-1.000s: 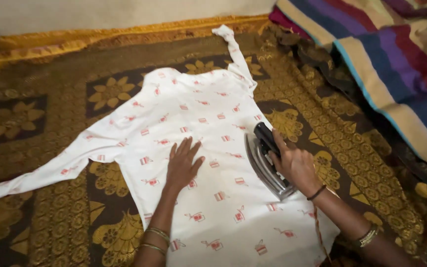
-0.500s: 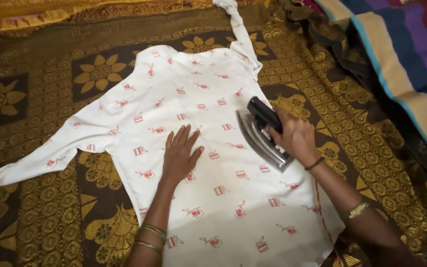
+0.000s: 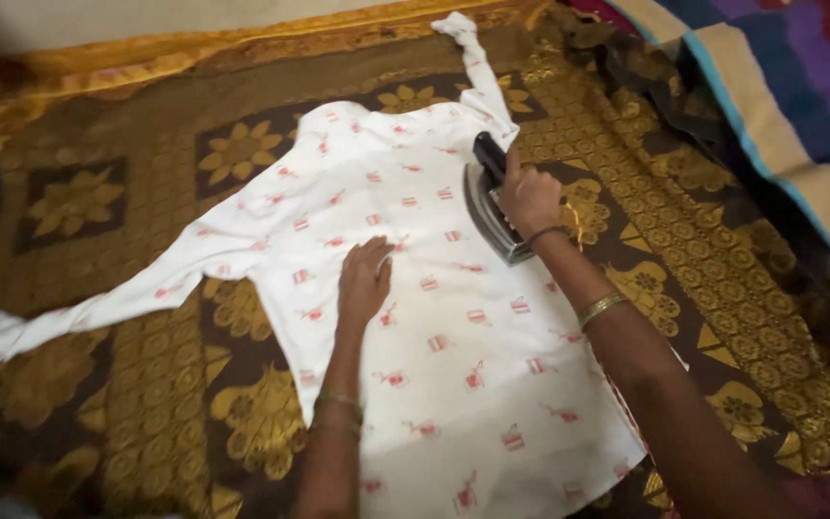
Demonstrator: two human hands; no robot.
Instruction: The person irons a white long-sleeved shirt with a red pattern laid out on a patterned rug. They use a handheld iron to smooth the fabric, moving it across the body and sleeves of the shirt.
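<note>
Head view, garment: we saw a white long-sleeved shirt with small red prints spread flat on a brown and gold flowered cloth, one sleeve running out to 8 o'clock, the other up to 12 o'clock.
Head view, left hand: our left hand lay open, palm down and fingers spread, pressing on the middle of the shirt.
Head view, right hand: our right hand was closed around the black handle of the iron.
Head view, iron: it stood on the shirt near its edge at 3 o'clock, just below the sleeve that ran to 12 o'clock, metal sole down on the fabric, at about 2 o'clock from the left hand and apart from it.
Head view, wrists: bangles showed on the right forearm and more bangles on the left.
Head view, surroundings: a striped blanket in blue, purple and cream lay at 2 o'clock, well apart from the shirt.
</note>
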